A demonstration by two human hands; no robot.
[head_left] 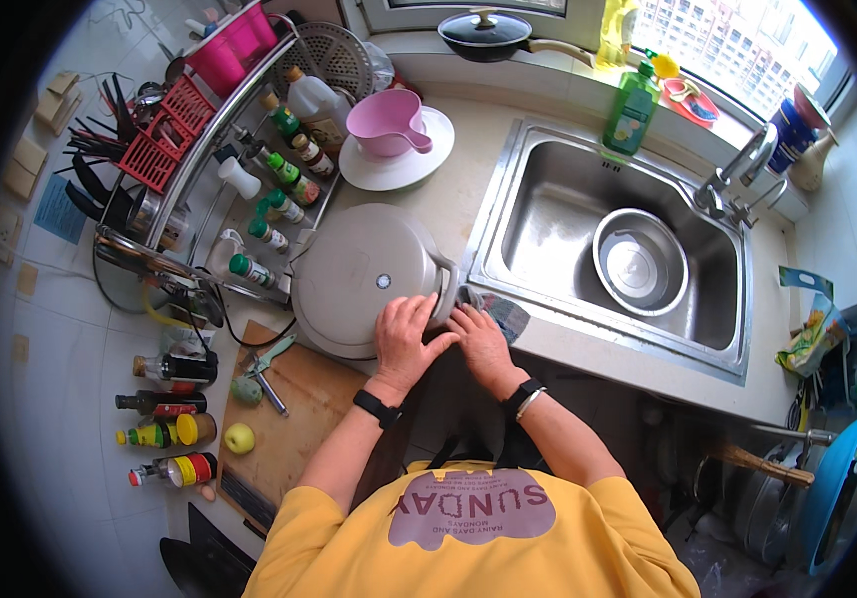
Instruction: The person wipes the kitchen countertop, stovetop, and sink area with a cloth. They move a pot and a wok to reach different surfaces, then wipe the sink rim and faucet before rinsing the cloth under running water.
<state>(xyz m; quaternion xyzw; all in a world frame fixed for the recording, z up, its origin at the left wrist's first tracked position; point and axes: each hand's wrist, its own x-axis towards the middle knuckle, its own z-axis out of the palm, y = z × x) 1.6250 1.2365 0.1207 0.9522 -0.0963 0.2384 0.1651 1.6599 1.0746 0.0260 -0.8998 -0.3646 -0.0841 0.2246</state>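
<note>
Daylight from a window brightens a pale kitchen counter, where a person in a yellow T-shirt works with both hands close together at the front edge. Fingers of the left hand lie loosely bent on the lid of a round, gray-beige appliance, beside its handle, the thumb stretched toward the other hand; whether they grip the rim cannot be told. Just to the right, fingers of the right hand curl at the near end of a gray patterned cloth, between the appliance and the sink; whether they grasp the fabric is hidden. Dark bands circle both wrists, with a silver bracelet on the right. Lid down, the appliance rests on the counter, left of the sink, its near-left edge beside a wooden cutting board bearing a yellow-green apple, a silver-handled tool and a dull green piece of produce. Beyond the appliance, a pink bowl sits on a white plate, near a metal rack of bottles and green-capped jars. Across the way, a round metal basin stands inside the sink, a green pump bottle rises behind, and a lidded pan occupies the windowsill.
</note>
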